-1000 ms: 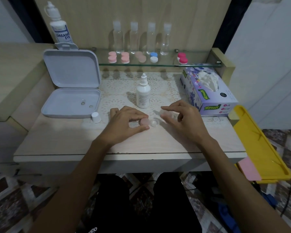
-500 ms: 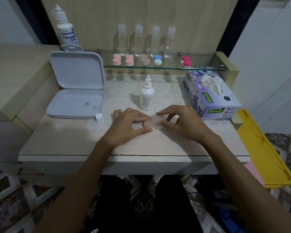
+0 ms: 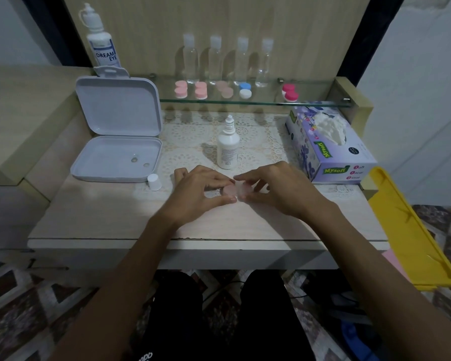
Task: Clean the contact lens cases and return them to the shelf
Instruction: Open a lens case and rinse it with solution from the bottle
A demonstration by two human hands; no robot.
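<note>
1. My left hand (image 3: 202, 190) pinches the pink lens case (image 3: 231, 191) on the bench (image 3: 102, 217), just in front of the small white bottle (image 3: 228, 147).
2. My right hand (image 3: 276, 188) pinches the case's clear half.
3. Other cases (image 3: 201, 90) sit on the glass shelf (image 3: 266, 101) behind the bottle.

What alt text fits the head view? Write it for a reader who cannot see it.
Over a pale table, the left hand and right hand together pinch a pale pink contact lens case. Behind them stand a small white bottle, an open white box and a tissue box; more cases sit on a glass shelf.
</note>
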